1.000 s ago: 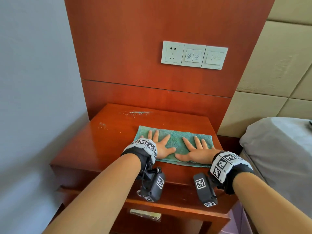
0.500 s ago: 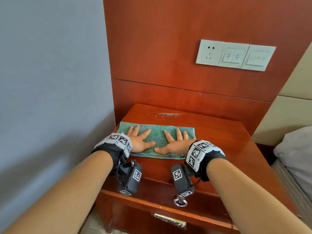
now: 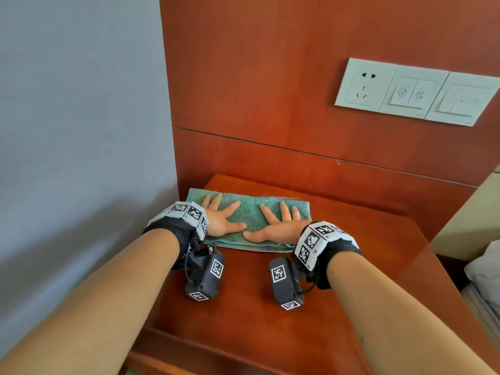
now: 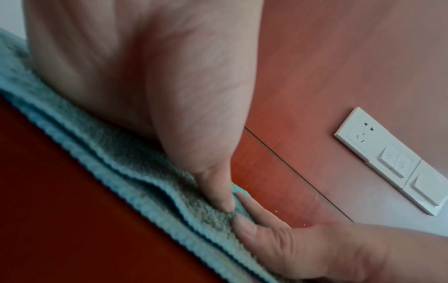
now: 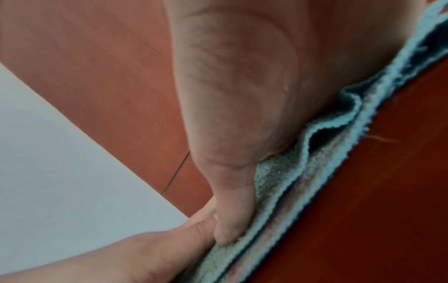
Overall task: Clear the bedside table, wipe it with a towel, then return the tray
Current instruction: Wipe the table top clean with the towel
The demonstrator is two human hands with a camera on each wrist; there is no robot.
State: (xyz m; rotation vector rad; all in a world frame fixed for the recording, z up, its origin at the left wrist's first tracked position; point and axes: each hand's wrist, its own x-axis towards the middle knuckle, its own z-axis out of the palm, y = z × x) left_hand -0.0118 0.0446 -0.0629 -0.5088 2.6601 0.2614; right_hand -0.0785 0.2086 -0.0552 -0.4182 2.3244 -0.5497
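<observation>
A folded teal towel (image 3: 250, 209) lies flat near the back left of the reddish wooden bedside table (image 3: 351, 266). My left hand (image 3: 221, 216) and right hand (image 3: 276, 221) press on it side by side, palms down, fingers spread and straight, thumbs nearly touching. In the left wrist view my left hand (image 4: 169, 105) weighs on the towel (image 4: 126, 168), with the right thumb beside it. In the right wrist view my right hand (image 5: 237, 114) pushes the towel's layered edge (image 5: 303, 172) into a small ripple. No tray is in view.
A grey wall (image 3: 81, 131) runs along the table's left side. A wooden panel (image 3: 270, 90) stands behind it with a white socket and switch plate (image 3: 416, 92). Padded headboard and grey bedding (image 3: 484, 269) are at the right. The table's front half is bare wood.
Both hands have slid the towel from the table's front right toward its back left, over the white smear that showed near the back edge.
</observation>
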